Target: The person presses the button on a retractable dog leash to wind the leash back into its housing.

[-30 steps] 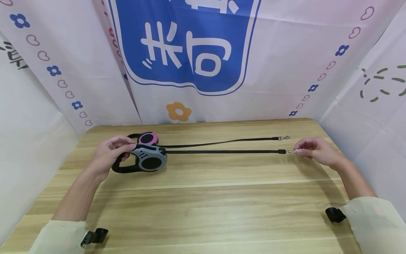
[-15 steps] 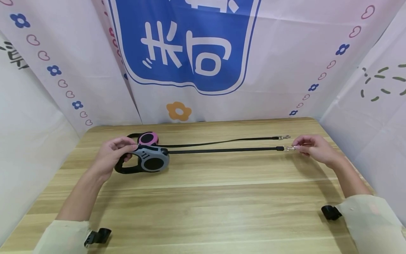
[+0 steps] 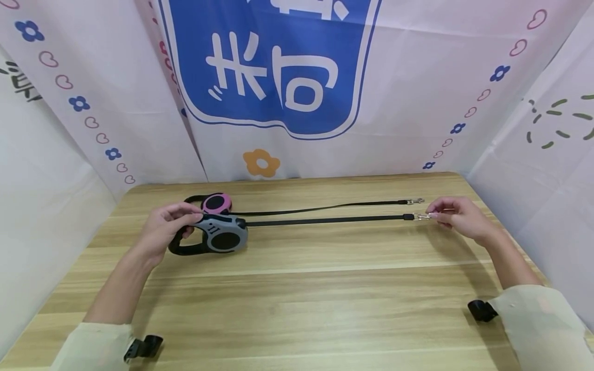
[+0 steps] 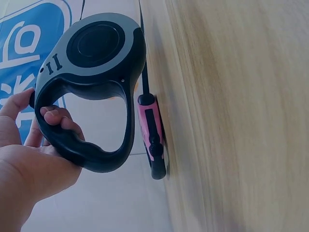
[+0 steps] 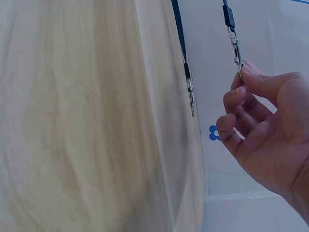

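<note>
My left hand (image 3: 169,224) grips the black handle of a grey retractable dog leash (image 3: 226,240), fingers curled through the handle's opening, as the left wrist view shows. Its black strap (image 3: 325,221) runs out straight to the right. At the far end, the right hand (image 3: 459,219) pinches the tip of the metal snap hook (image 5: 237,53) between thumb and forefinger, the other fingers loosely bent. Held above the table, the grey leash partly overlaps a pink retractable leash (image 3: 216,203) behind it in the head view. The pink casing stands on edge in the left wrist view (image 4: 150,128).
The pink leash's thin strap (image 3: 315,208) lies stretched along the back of the wooden table (image 3: 297,309), ending in its own snap hook (image 3: 416,201). White printed cloth (image 3: 408,93) hangs closely behind the table and at both sides.
Over the second, my left hand has shifted slightly right with the grey leash. The right hand has come a little left and up with the hook. The pink leash stays put.
</note>
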`<state>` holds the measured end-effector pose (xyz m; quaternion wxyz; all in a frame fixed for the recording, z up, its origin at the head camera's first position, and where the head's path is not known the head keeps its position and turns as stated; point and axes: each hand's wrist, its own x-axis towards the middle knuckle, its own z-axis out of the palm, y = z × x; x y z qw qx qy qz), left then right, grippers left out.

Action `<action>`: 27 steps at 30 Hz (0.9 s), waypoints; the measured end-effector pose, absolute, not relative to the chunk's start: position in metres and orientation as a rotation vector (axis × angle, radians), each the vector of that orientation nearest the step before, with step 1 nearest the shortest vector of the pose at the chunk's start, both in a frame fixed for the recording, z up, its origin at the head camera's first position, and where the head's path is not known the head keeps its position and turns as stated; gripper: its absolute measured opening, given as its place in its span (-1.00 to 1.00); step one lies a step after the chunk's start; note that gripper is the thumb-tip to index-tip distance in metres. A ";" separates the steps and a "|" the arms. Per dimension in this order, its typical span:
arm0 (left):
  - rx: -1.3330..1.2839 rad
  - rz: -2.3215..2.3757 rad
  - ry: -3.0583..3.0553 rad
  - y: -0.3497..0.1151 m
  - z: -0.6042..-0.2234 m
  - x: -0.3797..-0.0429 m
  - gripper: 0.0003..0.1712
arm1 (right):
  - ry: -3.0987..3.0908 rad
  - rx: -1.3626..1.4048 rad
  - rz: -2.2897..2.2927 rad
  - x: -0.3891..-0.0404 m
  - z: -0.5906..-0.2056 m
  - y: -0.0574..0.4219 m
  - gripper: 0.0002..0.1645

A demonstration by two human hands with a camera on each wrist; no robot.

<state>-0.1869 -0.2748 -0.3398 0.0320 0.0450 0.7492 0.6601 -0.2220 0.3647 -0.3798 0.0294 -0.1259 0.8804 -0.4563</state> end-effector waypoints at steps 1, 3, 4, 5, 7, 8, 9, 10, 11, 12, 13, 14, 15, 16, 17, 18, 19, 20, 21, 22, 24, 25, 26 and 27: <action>0.140 2.040 2.304 -0.275 -0.340 -0.187 -0.82 | 2.714 -0.390 -1.410 -0.222 -0.380 0.364 -0.83; 0.143 2.049 2.300 -0.274 -0.340 -0.187 -0.83 | 2.710 -0.395 -1.412 -0.223 -0.380 0.363 -0.83; 0.143 2.053 2.296 -0.274 -0.339 -0.187 -0.83 | 2.706 -0.399 -1.412 -0.223 -0.380 0.362 -0.83; 0.141 2.055 2.293 -0.274 -0.339 -0.187 -0.82 | 2.705 -0.398 -1.409 -0.223 -0.379 0.362 -0.83; 0.133 2.050 2.291 -0.273 -0.338 -0.187 -0.82 | 2.707 -0.398 -1.398 -0.223 -0.379 0.360 -0.83; 0.129 2.045 2.292 -0.273 -0.338 -0.187 -0.81 | 2.707 -0.401 -1.394 -0.223 -0.379 0.360 -0.83; 0.126 2.039 2.296 -0.273 -0.338 -0.187 -0.81 | 2.706 -0.402 -1.390 -0.223 -0.378 0.359 -0.83; 0.122 2.034 2.300 -0.273 -0.338 -0.187 -0.80 | 2.705 -0.404 -1.389 -0.224 -0.378 0.358 -0.83; 0.119 2.027 2.305 -0.273 -0.338 -0.187 -0.80 | 2.704 -0.406 -1.387 -0.224 -0.378 0.358 -0.83; 0.116 2.021 2.310 -0.273 -0.338 -0.187 -0.80 | 2.702 -0.410 -1.388 -0.224 -0.378 0.357 -0.83; 0.116 2.018 2.314 -0.273 -0.338 -0.187 -0.80 | 2.699 -0.412 -1.390 -0.224 -0.378 0.357 -0.83; 0.115 2.020 2.313 -0.272 -0.338 -0.187 -0.80 | 2.699 -0.412 -1.392 -0.224 -0.378 0.356 -0.83; 0.114 2.019 2.313 -0.272 -0.338 -0.187 -0.79 | 2.697 -0.414 -1.392 -0.224 -0.378 0.356 -0.84; 0.113 2.019 2.311 -0.272 -0.338 -0.187 -0.80 | 2.695 -0.417 -1.393 -0.224 -0.378 0.356 -0.84; 0.112 2.019 2.310 -0.271 -0.337 -0.187 -0.80 | 2.693 -0.419 -1.394 -0.224 -0.378 0.356 -0.85; 0.112 2.018 2.308 -0.271 -0.337 -0.187 -0.79 | 2.690 -0.422 -1.395 -0.224 -0.378 0.356 -0.85; 0.113 2.020 2.305 -0.270 -0.337 -0.187 -0.79 | 2.687 -0.423 -1.395 -0.225 -0.379 0.356 -0.85; 0.115 2.024 2.299 -0.270 -0.336 -0.187 -0.79 | 2.688 -0.426 -1.393 -0.225 -0.379 0.356 -0.86; 0.118 2.025 2.297 -0.270 -0.336 -0.187 -0.79 | 2.687 -0.431 -1.391 -0.225 -0.379 0.355 -0.86; 0.121 2.029 2.293 -0.269 -0.336 -0.187 -0.78 | 2.686 -0.433 -1.388 -0.225 -0.379 0.355 -0.86; 0.130 2.032 2.289 -0.269 -0.335 -0.187 -0.78 | 2.689 -0.434 -1.383 -0.225 -0.379 0.354 -0.86; 0.134 2.033 2.289 -0.269 -0.335 -0.187 -0.78 | 2.690 -0.433 -1.380 -0.225 -0.379 0.354 -0.86; 0.135 2.033 2.290 -0.269 -0.334 -0.187 -0.78 | 2.692 -0.433 -1.377 -0.225 -0.379 0.353 -0.85; 0.135 2.030 2.293 -0.269 -0.334 -0.187 -0.78 | 2.691 -0.434 -1.377 -0.225 -0.378 0.353 -0.85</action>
